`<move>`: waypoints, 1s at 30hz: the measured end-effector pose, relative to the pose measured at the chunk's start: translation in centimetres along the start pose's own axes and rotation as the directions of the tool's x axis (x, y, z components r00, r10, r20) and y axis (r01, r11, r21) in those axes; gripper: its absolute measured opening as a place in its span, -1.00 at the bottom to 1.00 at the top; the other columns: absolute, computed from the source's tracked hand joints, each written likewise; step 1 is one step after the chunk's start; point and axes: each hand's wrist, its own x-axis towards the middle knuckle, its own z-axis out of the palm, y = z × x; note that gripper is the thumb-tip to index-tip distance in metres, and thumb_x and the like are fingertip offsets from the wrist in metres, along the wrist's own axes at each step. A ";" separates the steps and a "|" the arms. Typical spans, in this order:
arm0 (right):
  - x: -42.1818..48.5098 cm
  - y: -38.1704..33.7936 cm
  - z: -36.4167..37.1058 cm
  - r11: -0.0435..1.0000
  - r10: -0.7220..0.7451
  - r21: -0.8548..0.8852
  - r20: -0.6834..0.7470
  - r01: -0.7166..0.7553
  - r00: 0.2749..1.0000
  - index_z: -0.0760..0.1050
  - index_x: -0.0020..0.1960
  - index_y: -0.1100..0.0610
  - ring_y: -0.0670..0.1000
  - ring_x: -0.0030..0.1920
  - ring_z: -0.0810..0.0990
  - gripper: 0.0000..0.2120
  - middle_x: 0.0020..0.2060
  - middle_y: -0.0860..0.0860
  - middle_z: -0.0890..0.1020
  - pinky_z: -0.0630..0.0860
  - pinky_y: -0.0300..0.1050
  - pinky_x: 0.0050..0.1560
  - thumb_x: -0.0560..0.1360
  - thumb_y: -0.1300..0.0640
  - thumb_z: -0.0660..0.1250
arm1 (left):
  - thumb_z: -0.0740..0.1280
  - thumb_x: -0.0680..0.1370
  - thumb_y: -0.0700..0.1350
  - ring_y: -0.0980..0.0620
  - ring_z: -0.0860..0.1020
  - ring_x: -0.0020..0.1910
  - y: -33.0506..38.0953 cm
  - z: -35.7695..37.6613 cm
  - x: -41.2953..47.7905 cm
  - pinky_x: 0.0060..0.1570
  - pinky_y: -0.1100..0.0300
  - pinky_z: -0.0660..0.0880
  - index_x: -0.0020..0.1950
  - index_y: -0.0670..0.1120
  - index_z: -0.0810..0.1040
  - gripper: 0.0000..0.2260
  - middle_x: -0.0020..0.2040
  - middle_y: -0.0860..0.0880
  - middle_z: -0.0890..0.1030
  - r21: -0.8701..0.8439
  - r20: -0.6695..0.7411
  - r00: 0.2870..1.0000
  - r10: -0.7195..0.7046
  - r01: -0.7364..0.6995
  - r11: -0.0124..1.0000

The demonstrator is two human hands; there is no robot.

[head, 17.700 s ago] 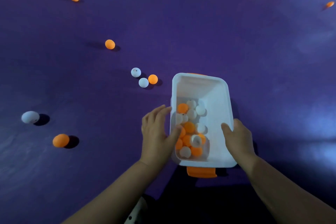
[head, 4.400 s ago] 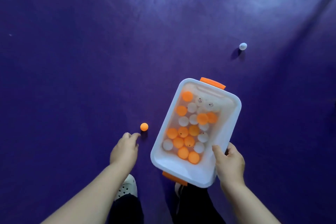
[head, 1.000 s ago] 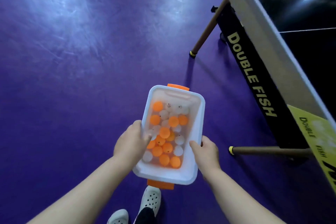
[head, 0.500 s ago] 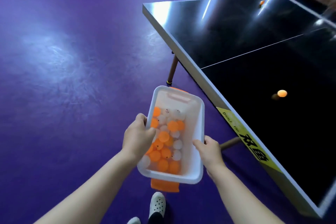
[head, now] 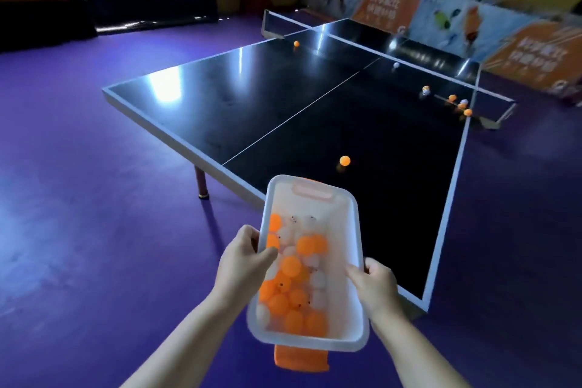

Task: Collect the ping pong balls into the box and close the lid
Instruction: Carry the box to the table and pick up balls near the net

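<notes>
A person carries an open white plastic box (head: 341,225) above the purple floor (head: 94,230) at the near corner of a black table-tennis worktop (head: 283,104). The left hand (head: 242,264) grips the box's left rim, thumb hooked inside. The right hand (head: 374,287) clasps the right rim nearer the body. Orange and white ping pong balls (head: 293,287) lie heaped in the box's near half.

More wait on the worktop: a lone orange ball (head: 345,160) just beyond the box, another orange one (head: 296,43) and a white one (head: 396,64) by the net (head: 362,47), and a small cluster (head: 452,98) at its right end. No lid is in view, only an orange latch (head: 300,362) hanging at the near end.

The load looks light and the box stiff, so the long rims should serve as holds. The balls will likely skid at a touch and want a gentle fingertip pinch, with the box kept level.
</notes>
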 end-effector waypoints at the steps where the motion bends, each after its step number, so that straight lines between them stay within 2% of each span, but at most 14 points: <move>1: 1.0 0.4 -1.6 1.000 0.007 0.022 -0.018 -0.007 1.000 0.29 -0.38 0.15 0.00 -0.46 0.35 -0.71 -0.53 0.02 0.37 0.25 -0.16 -0.43 0.42 0.16 0.34 | 0.37 0.40 -0.13 0.08 0.40 -0.40 1.0 1.7 0.4 -0.43 0.21 0.34 -0.18 -0.15 0.39 -0.83 -0.34 -0.01 0.48 0.002 0.030 1.000 0.010 -0.010 1.000; 5: 5.4 1.5 -7.7 0.998 0.025 0.054 -0.077 -0.021 0.997 0.24 -0.38 0.13 -0.03 -0.47 0.27 -0.68 -0.52 -0.01 0.31 0.18 -0.20 -0.44 0.44 0.15 0.34 | 0.37 0.43 -0.11 0.07 0.44 -0.38 5.3 8.5 2.6 -0.41 0.21 0.36 -0.23 -0.05 0.37 -0.83 -0.31 0.00 0.51 0.062 0.115 0.992 0.047 -0.054 0.997; 8: 8.7 2.4 -11.7 0.998 0.044 0.051 -0.121 -0.039 0.992 0.23 -0.40 0.12 -0.03 -0.45 0.27 -0.67 -0.52 -0.02 0.32 0.20 -0.14 -0.41 0.41 0.16 0.34 | 0.34 0.44 -0.08 0.08 0.41 -0.38 7.5 13.6 4.4 -0.41 0.20 0.32 -0.22 -0.03 0.34 -0.83 -0.33 0.00 0.48 0.131 0.149 0.987 0.067 -0.087 0.988; 13: 13.6 3.4 -16.6 0.993 0.099 0.084 -0.173 -0.085 0.980 0.20 -0.39 0.11 -0.02 -0.42 0.25 -0.67 -0.48 0.00 0.30 0.16 -0.12 -0.39 0.39 0.20 0.34 | 0.31 0.48 -0.03 0.09 0.43 -0.36 9.8 20.3 6.9 -0.38 0.17 0.36 -0.14 0.01 0.45 -0.92 -0.28 0.01 0.54 0.138 0.201 0.976 0.081 -0.110 0.984; 16: 15.9 3.9 -18.5 0.986 0.138 0.119 -0.191 -0.117 0.972 0.19 -0.41 0.11 -0.02 -0.44 0.23 -0.66 -0.50 -0.02 0.28 0.15 -0.13 -0.40 0.39 0.23 0.33 | 0.28 0.52 -0.03 0.06 0.49 -0.33 10.6 22.7 8.7 -0.36 0.11 0.45 -0.12 0.05 0.47 -0.97 -0.26 0.04 0.54 0.112 0.223 0.973 0.053 -0.080 0.991; 18: 16.8 4.2 -19.2 0.982 0.161 0.135 -0.215 -0.134 0.963 0.15 -0.42 0.10 -0.04 -0.45 0.19 -0.63 -0.52 -0.04 0.25 0.12 -0.15 -0.42 0.40 0.25 0.32 | 0.27 0.53 -0.05 0.02 0.55 -0.28 10.7 23.6 10.0 -0.26 0.03 0.54 -0.06 0.04 0.47 -0.98 -0.21 0.03 0.56 0.118 0.228 0.973 0.033 -0.061 0.991; 22: 19.9 5.1 -20.3 0.966 0.237 0.168 -0.254 -0.198 0.938 0.17 -0.40 0.10 -0.03 -0.43 0.21 -0.63 -0.50 -0.03 0.27 0.13 -0.14 -0.40 0.41 0.23 0.33 | 0.27 0.52 -0.08 0.01 0.56 -0.23 12.0 26.4 14.5 -0.17 -0.02 0.56 0.09 -0.01 0.47 -0.84 -0.17 0.04 0.53 0.131 0.252 0.967 0.032 -0.067 0.989; 28: 25.6 4.6 -20.8 0.945 0.320 0.179 -0.351 -0.273 0.880 0.14 -0.37 0.09 -0.03 -0.43 0.15 -0.61 -0.49 -0.04 0.21 0.07 -0.16 -0.41 0.40 0.23 0.35 | 0.24 0.53 -0.12 -0.02 0.56 -0.23 14.3 31.8 23.7 -0.16 0.01 0.54 0.23 -0.08 0.44 -0.73 -0.20 0.03 0.55 0.156 0.314 0.948 0.050 -0.103 0.982; 30: 27.8 4.0 -20.5 0.933 0.355 0.204 -0.385 -0.296 0.852 0.13 -0.39 0.08 -0.02 -0.43 0.15 -0.59 -0.51 -0.05 0.20 0.07 -0.15 -0.40 0.40 0.26 0.35 | 0.22 0.54 -0.14 -0.02 0.57 -0.22 14.9 33.6 27.5 -0.18 0.02 0.53 0.28 -0.11 0.41 -0.70 -0.16 0.02 0.55 0.164 0.349 0.936 0.048 -0.111 0.980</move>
